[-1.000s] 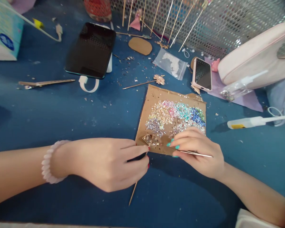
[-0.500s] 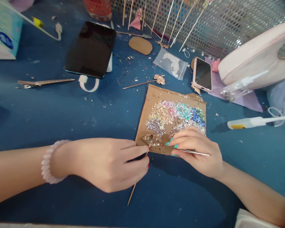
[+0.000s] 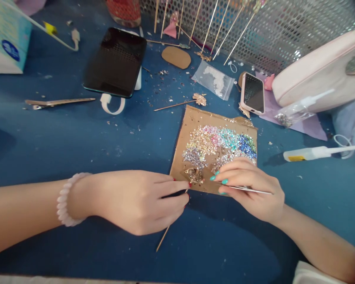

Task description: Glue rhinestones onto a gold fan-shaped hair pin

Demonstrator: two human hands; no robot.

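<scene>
A brown cardboard sheet (image 3: 195,122) lies on the blue table (image 3: 77,138), covered with a heap of small coloured rhinestones (image 3: 221,142). At its near edge sits a gold ornament (image 3: 194,174) fixed on a thin wooden stick (image 3: 163,238). My left hand (image 3: 136,201) pinches that stick just below the ornament, fingers closed around it. My right hand (image 3: 251,189) is closed on thin metal tweezers (image 3: 254,191), whose tip points at the ornament.
A dark tablet (image 3: 115,61), a phone (image 3: 253,92), a white glue bottle (image 3: 313,152), a small plastic bag (image 3: 214,79) and a pink case (image 3: 319,75) lie around. Several sticks lean on a perforated metal screen (image 3: 269,27) at the back. A tissue box (image 3: 4,39) is far left.
The view shifted slightly. The gold ornament has turned a little on its stick, and my right hand with the tweezers moved a bit to the right; the left hand's grip stays.
</scene>
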